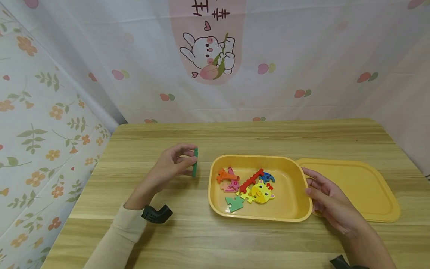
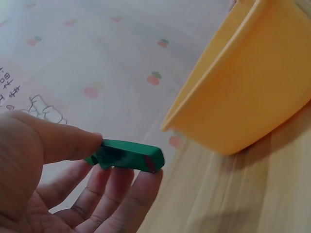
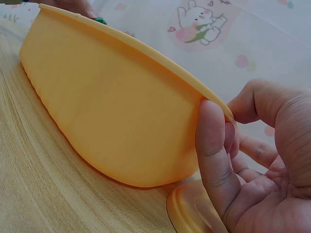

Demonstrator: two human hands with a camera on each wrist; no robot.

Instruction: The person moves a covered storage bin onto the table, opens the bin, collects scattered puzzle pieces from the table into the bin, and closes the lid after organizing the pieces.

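Between thumb and fingertips, my left hand (image 1: 173,164) pinches a green puzzle piece (image 2: 129,154) edge-on, left of the yellow box (image 1: 260,216). In the left wrist view the piece is thick, with a notch near the thumb. My right hand (image 1: 327,200) grips the box's right end, with the thumb at the rim in the right wrist view. Inside the box lie a yellow animal-head piece (image 1: 262,192), a long red piece (image 1: 251,181), a blue piece (image 1: 267,177), an orange piece (image 1: 228,176), pink pieces (image 1: 231,186) and a light green piece (image 1: 234,204).
The yellow lid (image 1: 356,186) lies flat on the wooden table (image 1: 141,134), right of the box and partly behind my right hand. A printed cloth (image 1: 275,45) with a rabbit hangs along the table's back edge, and a floral cloth (image 1: 40,142) hangs at the left.
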